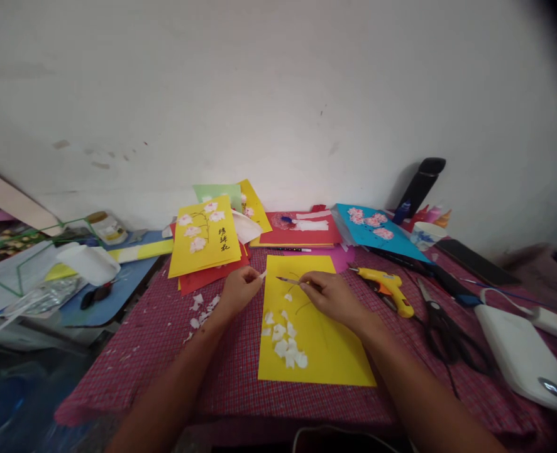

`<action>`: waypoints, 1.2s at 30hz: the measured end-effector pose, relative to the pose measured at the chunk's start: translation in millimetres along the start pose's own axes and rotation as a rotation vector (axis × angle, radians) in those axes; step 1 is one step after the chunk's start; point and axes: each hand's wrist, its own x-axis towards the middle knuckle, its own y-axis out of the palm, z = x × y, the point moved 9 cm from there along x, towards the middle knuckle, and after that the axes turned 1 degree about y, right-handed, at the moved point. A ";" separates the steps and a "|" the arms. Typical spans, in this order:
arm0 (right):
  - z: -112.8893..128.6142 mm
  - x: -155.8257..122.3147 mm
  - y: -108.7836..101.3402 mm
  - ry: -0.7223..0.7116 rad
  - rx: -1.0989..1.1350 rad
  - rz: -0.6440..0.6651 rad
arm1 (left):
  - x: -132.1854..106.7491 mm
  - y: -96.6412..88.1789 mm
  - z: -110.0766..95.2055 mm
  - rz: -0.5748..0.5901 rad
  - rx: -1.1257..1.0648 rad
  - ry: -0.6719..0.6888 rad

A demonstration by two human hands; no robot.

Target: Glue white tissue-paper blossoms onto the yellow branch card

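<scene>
A yellow sheet of paper [325, 362] lies in front of me, with thin dark lines drawn on its upper part. White torn paper pieces [290, 352] are gathered on its lower left. My right hand [332, 297] is closed around a slim paintbrush [288, 280], its dark pointed tip aimed left over the sheet's upper left. At the sheet's left edge my left hand [241, 290] pinches a small pale strip [262, 275], apparently paper. More white scraps [202, 311] lie on the cloth beside my left forearm.
Finished-looking yellow flower cards [203, 236] are stacked behind my left hand. A red sheet [302, 228] and a blue flower card [377, 229] lie farther back. To the right are a yellow glue gun [385, 286], black scissors [448, 333], a paper cup [427, 236] and a white box-shaped device [523, 355].
</scene>
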 end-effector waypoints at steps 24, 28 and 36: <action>3.1 -0.1 12.5 -0.048 -0.011 0.054 | -18.6 28.8 -4.1 0.143 -0.740 -0.246; 4.7 0.1 12.7 -0.058 -0.017 0.067 | -18.7 28.7 -4.9 0.140 -0.716 -0.239; 7.5 -0.2 13.1 -0.071 -0.015 0.077 | -18.1 28.5 -3.2 0.127 -0.695 -0.232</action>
